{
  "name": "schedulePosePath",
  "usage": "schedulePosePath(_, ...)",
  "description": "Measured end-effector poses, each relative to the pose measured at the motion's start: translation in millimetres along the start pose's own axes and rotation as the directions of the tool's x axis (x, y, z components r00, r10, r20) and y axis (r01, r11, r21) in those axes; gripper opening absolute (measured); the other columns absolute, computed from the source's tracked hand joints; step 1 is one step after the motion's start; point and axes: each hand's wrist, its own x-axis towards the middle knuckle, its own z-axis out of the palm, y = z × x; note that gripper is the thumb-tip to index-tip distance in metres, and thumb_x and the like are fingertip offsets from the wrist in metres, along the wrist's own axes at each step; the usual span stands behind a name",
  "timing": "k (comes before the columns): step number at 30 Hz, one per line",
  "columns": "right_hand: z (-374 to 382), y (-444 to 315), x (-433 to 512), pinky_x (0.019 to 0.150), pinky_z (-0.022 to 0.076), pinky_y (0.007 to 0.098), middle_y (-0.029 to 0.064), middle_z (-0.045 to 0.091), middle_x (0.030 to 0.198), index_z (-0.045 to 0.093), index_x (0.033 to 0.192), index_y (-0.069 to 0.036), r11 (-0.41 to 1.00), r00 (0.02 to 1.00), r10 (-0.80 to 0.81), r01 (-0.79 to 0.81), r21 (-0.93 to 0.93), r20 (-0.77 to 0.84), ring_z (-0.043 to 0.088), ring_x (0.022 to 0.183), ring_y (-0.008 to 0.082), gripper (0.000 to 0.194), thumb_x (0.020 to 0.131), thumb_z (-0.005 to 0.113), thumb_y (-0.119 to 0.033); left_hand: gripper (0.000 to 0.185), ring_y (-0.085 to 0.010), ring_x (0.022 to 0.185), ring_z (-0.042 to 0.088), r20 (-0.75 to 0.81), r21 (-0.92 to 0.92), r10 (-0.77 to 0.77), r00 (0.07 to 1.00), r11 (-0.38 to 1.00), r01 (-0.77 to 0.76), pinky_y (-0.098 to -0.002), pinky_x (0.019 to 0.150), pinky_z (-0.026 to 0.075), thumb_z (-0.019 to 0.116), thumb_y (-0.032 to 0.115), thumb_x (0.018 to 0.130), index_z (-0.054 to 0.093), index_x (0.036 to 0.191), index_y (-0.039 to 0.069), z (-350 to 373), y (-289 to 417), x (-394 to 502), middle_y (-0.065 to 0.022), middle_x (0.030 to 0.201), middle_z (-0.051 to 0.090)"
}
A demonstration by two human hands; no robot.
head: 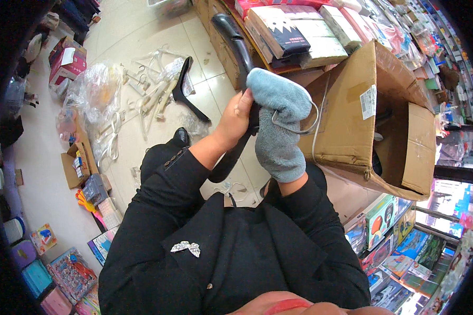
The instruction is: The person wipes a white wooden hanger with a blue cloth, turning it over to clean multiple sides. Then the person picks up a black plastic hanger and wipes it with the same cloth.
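Observation:
My left hand (234, 118) is closed around the middle of a curved black clothes hanger (239, 53), whose arm with a ribbed end points away from me. A grey-blue plush mitt (282, 145) covers my right hand up to the wrist, and its folded top lies against the hanger just beyond my left fingers. The fingers inside the mitt are hidden. A thin, curved grey hook (315, 122) shows across the mitt's right side. Another black hanger (183, 92) lies on the tiled floor beside a pile of pale hangers (151, 98).
An open cardboard box (345, 138) on its side stands close at my right, with dark items inside. Beyond it, tissue packs (317, 43) fill a low display. Clear plastic bags (94, 90) lie at left. Boxed toys (382, 220) stand at lower right.

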Motion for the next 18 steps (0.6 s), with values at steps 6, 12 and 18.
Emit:
schedulePosePath(6,1,-3,6,0.092,0.0454,0.0331,0.0125,0.066,0.108,0.065,0.111,-0.005,0.982,0.999,0.03,-0.036,0.187,0.033,0.062,0.1,0.026,0.028,0.084,0.057,0.0,0.059,-0.0155,0.097,0.057,0.027,0.008,-0.089,0.996,0.996,0.089,-0.0296,0.087,0.046,0.032,0.054,0.1,0.055,0.117,0.003,-8,11,0,-0.0072,0.107,0.061)
schedulePosePath(12,11,-1,24,0.077,0.0489,0.0313,0.012,0.067,0.095,0.061,0.117,-0.001,0.999,0.999,0.023,-0.021,0.049,-0.029,0.063,0.081,0.0229,0.041,0.077,0.056,0.006,0.057,-0.0132,0.087,0.056,-0.074,-0.16,-0.106,0.992,0.983,0.093,-0.0277,0.082,0.046,0.033,0.052,0.101,0.056,0.11,0.0,-7,4,9,-0.0047,0.097,0.06)
schedulePosePath(18,14,1,8,0.078,0.0458,0.031,0.0113,0.061,0.096,0.054,0.122,0.002,0.989,0.988,0.123,-0.114,0.096,-0.096,0.057,0.082,0.0199,0.041,0.081,0.058,0.0,0.05,-0.0214,0.09,0.059,-0.148,0.282,0.19,0.97,0.949,-0.143,-0.0324,0.083,0.046,0.036,0.044,0.102,0.05,0.118,-0.002,2,-10,-1,-0.0127,0.097,0.062)
